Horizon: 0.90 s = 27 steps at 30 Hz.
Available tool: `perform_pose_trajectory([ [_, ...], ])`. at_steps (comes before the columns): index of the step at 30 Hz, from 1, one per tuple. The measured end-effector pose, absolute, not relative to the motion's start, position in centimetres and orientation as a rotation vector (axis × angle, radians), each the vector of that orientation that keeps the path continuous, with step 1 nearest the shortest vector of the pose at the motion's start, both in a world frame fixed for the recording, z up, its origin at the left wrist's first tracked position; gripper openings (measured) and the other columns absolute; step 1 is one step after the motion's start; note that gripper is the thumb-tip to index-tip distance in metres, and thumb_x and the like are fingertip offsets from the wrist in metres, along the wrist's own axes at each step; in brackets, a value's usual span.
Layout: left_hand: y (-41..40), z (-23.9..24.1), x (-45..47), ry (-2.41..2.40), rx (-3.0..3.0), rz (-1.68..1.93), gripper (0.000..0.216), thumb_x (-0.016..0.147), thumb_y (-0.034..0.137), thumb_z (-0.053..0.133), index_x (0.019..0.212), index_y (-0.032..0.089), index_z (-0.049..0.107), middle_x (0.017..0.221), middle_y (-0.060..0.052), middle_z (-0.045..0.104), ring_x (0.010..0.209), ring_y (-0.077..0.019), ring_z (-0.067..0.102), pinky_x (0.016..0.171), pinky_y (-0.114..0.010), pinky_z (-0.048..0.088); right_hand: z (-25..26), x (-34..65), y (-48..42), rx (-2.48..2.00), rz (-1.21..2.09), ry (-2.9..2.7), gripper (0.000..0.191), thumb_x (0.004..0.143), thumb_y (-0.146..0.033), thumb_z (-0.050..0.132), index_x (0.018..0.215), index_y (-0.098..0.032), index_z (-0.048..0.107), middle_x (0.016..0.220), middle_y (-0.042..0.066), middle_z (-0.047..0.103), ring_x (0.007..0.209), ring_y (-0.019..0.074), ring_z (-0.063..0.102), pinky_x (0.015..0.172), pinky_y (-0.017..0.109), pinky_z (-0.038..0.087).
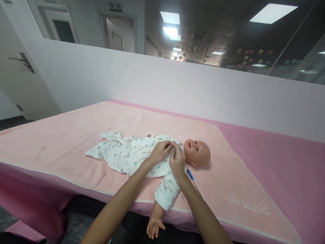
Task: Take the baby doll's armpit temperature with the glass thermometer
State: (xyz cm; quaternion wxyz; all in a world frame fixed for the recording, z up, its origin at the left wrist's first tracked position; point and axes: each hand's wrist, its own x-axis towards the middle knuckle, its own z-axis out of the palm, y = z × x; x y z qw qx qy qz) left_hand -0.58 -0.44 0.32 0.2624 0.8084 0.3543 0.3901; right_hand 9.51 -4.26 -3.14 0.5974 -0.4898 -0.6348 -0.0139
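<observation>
A baby doll (199,154) lies on its back, its head toward the right. It wears a white patterned baby outfit (137,149) whose loose trouser legs spread to the left. Over the doll's chest, my left hand (161,150) and my right hand (177,159) meet with bent fingers pinched together at the outfit's front. Whatever small part of the cloth or fastening lies between the fingertips is hidden. One doll arm (156,220) sticks out of its sleeve and hangs over the table's near edge, below my wrists.
A peach mat (127,115) covers much of the pink table (279,152). Beside my right wrist lies a thin stick with a blue end (190,174). Behind the table rises a white wall (177,88) with glass above it; a door (22,74) stands at left.
</observation>
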Motion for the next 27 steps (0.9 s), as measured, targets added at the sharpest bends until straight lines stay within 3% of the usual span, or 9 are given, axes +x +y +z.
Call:
perform_pose_trajectory([
  [9, -0.25, -0.16, -0.42, 1.035, 2.439, 1.073, 0.023, 0.087, 0.026, 0.034, 0.07, 0.019, 0.047, 0.065, -0.001, 0.054, 0.063, -0.0153, 0.049, 0.06, -0.027, 0.035, -3.06, 9.54, -4.33, -1.166, -0.028, -1.449, 0.034, 0.084, -0.012, 0.032, 0.106, -0.018, 0.057, 0.104, 0.006, 0.063, 0.098, 0.0151, 0.057, 0.086, 0.031, 0.046],
  [27, -1.08, 0.08, -0.51, 1.055, 2.522, 1.091, 0.017, 0.085, 0.022, 0.034, 0.074, 0.02, 0.045, 0.069, -0.002, 0.053, 0.066, -0.0177, 0.048, 0.066, -0.031, 0.037, -2.53, 9.24, -4.51, -1.11, -0.032, -1.445, 0.032, 0.082, -0.009, 0.033, 0.096, -0.018, 0.059, 0.098, 0.005, 0.062, 0.094, 0.0145, 0.056, 0.085, 0.03, 0.046],
])
